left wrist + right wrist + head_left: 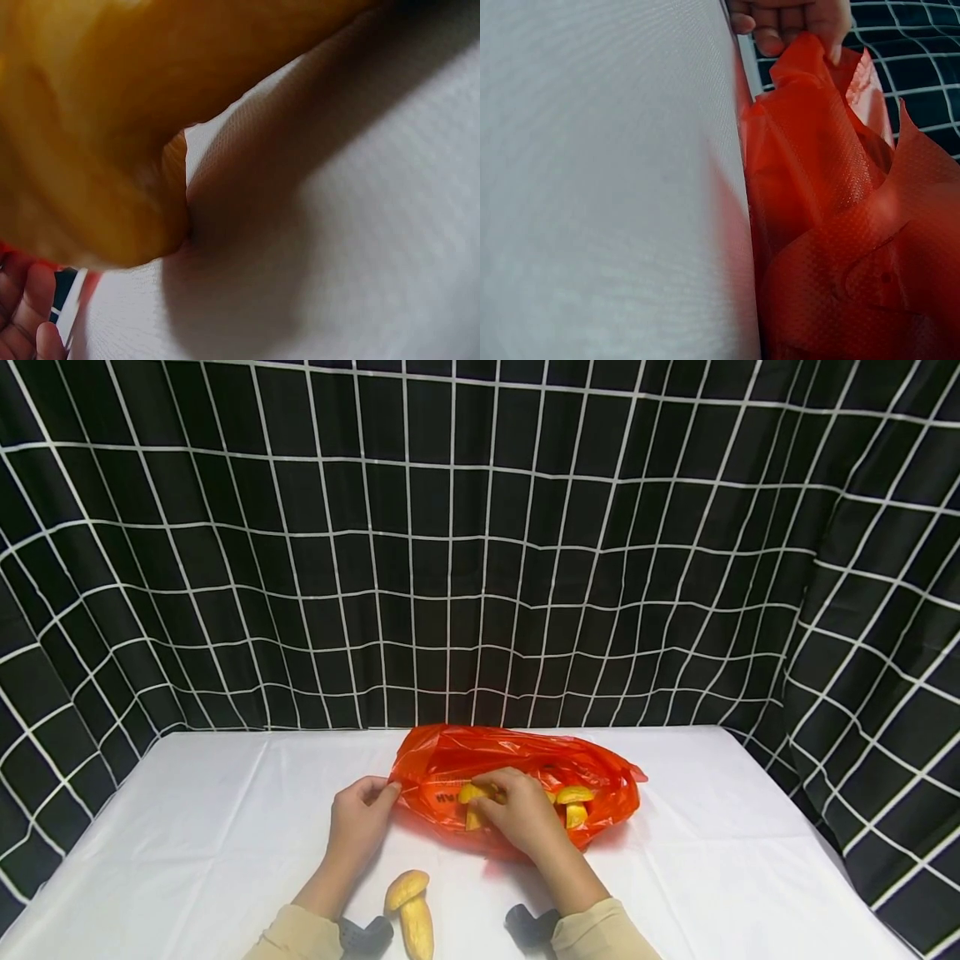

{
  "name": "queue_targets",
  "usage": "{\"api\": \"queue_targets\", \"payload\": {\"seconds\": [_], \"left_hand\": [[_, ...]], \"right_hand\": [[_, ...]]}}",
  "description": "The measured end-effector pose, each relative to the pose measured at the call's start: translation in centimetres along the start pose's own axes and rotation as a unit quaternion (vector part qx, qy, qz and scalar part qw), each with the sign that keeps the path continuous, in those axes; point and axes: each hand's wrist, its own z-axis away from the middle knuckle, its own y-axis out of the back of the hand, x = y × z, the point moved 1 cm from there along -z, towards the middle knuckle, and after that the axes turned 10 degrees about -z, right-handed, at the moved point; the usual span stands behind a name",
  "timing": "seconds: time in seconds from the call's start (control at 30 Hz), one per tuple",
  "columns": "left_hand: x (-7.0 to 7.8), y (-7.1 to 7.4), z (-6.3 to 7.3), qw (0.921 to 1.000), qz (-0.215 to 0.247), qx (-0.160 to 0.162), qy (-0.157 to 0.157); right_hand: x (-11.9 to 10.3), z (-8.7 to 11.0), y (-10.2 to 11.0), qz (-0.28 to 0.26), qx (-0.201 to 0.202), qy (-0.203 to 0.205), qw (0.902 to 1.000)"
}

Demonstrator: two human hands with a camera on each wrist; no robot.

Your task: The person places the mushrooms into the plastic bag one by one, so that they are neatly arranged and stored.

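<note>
My left hand (362,818) pinches the left edge of a thin red plastic bag (442,752) between thumb and fingers. The bag lies on its side, its mouth towards me. In the right wrist view, the left hand (791,19) grips a gathered corner of the bag (810,142). My right hand (521,814) reaches into the mouth and pinches a yellow mushroom (472,793), partly covered by the fingers. Another yellow mushroom (575,804) lies inside at the right. Between my forearms, a yellow mushroom (412,914) rests on the table, looming large in the left wrist view.
A white cloth covers the table (225,810). Dark wrist mounts (365,937) sit by both sleeves. Behind and beside the table hangs a black curtain (465,568) with a white grid.
</note>
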Motion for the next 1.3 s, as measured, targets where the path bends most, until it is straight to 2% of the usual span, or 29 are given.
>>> {"api": "queue_targets", "payload": {"seconds": [0.67,0.97,1.3], "left_hand": [[0.05,-0.02,0.03,1.0000,-0.001,-0.004,-0.002],[-0.08,-0.06,0.12,1.0000,0.000,-0.006,-0.001],[0.24,0.20,0.15,1.0000,-0.003,-0.003,0.003]], "right_hand": [[0.11,0.12,-0.17,-0.001,-0.005,-0.017,0.9998],[0.28,0.27,-0.18,0.011,-0.010,-0.011,0.9998],[0.30,0.04,-0.17,0.023,-0.009,0.014,0.9996]]}}
